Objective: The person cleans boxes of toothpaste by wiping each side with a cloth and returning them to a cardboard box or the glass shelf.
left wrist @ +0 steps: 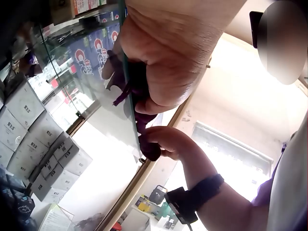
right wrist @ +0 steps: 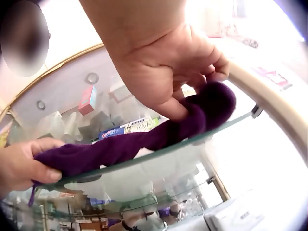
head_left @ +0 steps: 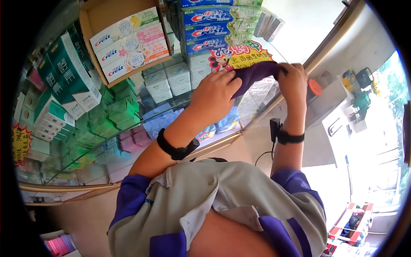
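Observation:
A dark purple cloth is stretched between both hands over the glass counter, bunched into a long twisted strip. My left hand grips one end, its fingers over the cloth. The other end is pinched between the thumb and fingers of my right hand, where the cloth bulges into a rounded loop. In the right wrist view the strip runs along the edge of the glass top. A thin purple tie dangles below my left hand.
Stacked Crest toothpaste boxes and a yellow and red price sign stand just beyond the hands. An open carton of more boxes sits to the left, beside green packs. A wooden rim edges the counter.

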### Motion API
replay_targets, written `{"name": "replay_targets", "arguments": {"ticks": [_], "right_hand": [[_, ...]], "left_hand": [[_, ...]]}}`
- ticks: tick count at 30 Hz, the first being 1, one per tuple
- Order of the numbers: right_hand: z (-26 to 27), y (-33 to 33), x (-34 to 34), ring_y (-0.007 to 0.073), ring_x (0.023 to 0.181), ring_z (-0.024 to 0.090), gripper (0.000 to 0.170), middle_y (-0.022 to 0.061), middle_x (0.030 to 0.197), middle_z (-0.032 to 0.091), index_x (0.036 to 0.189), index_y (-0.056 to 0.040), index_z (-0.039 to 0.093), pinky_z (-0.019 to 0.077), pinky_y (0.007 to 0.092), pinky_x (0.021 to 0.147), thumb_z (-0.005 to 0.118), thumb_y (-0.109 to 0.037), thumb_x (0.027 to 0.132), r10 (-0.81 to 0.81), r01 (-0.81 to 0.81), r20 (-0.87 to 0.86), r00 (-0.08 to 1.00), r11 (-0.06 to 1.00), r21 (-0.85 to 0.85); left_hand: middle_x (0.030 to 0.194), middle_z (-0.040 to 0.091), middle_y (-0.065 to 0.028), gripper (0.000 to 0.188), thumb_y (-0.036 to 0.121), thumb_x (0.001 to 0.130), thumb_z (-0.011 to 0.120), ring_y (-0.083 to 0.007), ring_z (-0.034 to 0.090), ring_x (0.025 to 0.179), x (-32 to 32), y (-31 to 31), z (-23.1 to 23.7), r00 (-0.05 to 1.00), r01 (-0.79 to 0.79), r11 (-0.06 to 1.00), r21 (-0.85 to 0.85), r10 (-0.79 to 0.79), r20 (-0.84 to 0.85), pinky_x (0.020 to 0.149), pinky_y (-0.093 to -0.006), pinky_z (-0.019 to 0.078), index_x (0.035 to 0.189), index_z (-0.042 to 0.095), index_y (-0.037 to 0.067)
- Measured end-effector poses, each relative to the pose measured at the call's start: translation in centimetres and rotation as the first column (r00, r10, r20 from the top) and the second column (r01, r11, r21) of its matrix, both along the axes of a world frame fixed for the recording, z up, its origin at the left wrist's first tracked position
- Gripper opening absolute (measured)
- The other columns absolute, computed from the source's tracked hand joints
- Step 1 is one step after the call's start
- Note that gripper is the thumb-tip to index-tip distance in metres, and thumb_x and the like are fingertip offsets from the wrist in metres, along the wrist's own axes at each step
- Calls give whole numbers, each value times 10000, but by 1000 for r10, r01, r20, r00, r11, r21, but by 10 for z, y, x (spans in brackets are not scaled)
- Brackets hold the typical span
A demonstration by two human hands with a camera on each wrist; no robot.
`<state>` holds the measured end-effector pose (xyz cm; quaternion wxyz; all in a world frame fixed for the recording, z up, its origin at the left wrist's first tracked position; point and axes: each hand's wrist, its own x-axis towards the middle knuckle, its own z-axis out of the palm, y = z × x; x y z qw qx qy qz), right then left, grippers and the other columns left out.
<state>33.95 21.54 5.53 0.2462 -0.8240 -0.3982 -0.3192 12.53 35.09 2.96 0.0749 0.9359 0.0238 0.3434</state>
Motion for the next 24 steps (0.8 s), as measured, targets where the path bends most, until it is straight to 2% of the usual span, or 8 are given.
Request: {"name": "replay_targets", "arguments": {"ticks": [3, 6, 10, 12, 16, 18, 20, 24], "right_hand": [[12, -3, -4, 343, 924, 597, 203, 152, 968, 613, 963, -135, 760, 488, 395, 861, 627, -150, 811, -40, 43, 75, 996, 998, -36], [32, 39, 18, 359, 871, 619, 209, 168, 980, 615, 966, -89, 734, 509, 419, 790, 608, -42, 806, 228, -236, 89, 970, 966, 102], [25, 91, 66, 341, 954, 638, 234, 137, 1058, 643, 1019, -49, 681, 523, 399, 823, 605, 6, 805, 595, -579, 131, 793, 802, -144], [18, 91, 67, 365, 959, 641, 238, 166, 1006, 690, 1044, -25, 681, 512, 406, 861, 616, -38, 815, 494, -527, -187, 849, 822, -215], [35, 43, 42, 348, 903, 672, 238, 181, 966, 702, 1045, -45, 705, 521, 391, 824, 612, -64, 826, 252, -316, -201, 947, 848, -426], [56, 10, 14, 314, 860, 684, 225, 175, 925, 705, 1021, -50, 711, 525, 378, 790, 609, -69, 821, 197, -311, -278, 940, 830, -463], [56, -2, 20, 287, 802, 686, 218, 167, 876, 700, 1006, -32, 698, 526, 368, 747, 599, -70, 815, 230, -371, -368, 901, 849, -377], [52, 40, 16, 298, 814, 688, 204, 195, 890, 693, 1014, -2, 659, 526, 363, 744, 563, -84, 855, 341, -358, -195, 920, 932, -60]], "left_hand": [[1291, 572, -186, 503, 54, 714, 700, -358, 545, 1186, -1, 0, 2, 1000, 23, 1000, 6, -23, 2, 1007, -442, 445, 1200, 573, 47], [1301, 565, -187, 554, 50, 723, 694, -358, 547, 1177, -1, -1, -1, 999, -9, 998, -56, 12, 53, 996, -439, 452, 1259, 558, 69], [1299, 557, -197, 594, 5, 741, 659, -369, 553, 1148, -2, 0, 3, 1000, -9, 983, -185, 11, 11, 977, -427, 462, 1314, 546, 109], [1297, 557, -195, 589, 2, 743, 658, -370, 552, 1148, 0, 2, -2, 999, -7, 989, -151, 13, 37, 981, -429, 461, 1312, 552, 115], [1291, 557, -190, 558, 4, 747, 663, -371, 548, 1151, -3, 5, -4, 999, 25, 997, -75, -22, 34, 991, -433, 455, 1286, 581, 123], [1285, 561, -189, 521, 14, 746, 674, -373, 546, 1156, -4, 6, -3, 998, 44, 993, -105, -39, 43, 994, -434, 454, 1251, 609, 124], [1257, 579, -183, 484, 33, 731, 689, -365, 559, 1130, -4, 6, -4, 993, 65, 994, -93, -56, 101, 969, -430, 470, 1206, 628, 106], [1212, 600, -174, 417, 64, 708, 705, -354, 577, 1089, -3, 0, -2, 997, 40, 985, -168, -28, 71, 928, -425, 490, 1121, 646, 71]]}}
